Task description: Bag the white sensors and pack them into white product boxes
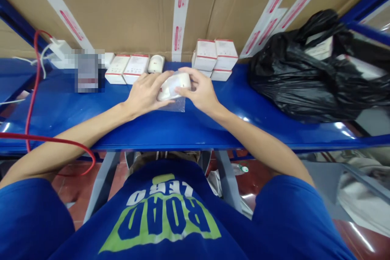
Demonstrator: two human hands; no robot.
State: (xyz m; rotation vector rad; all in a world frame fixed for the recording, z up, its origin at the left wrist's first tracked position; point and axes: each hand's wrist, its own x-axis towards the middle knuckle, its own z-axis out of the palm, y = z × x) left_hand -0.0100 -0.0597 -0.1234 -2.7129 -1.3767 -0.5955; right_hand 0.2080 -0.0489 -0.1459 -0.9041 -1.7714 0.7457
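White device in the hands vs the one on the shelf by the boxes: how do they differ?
The held white device sits in a clear plastic bag, while the shelf white device shows no bag. The held white device is clasped between the left hand and right hand; the shelf white device is touched by neither hand and sits beside a white box. Both are white with rounded bodies.
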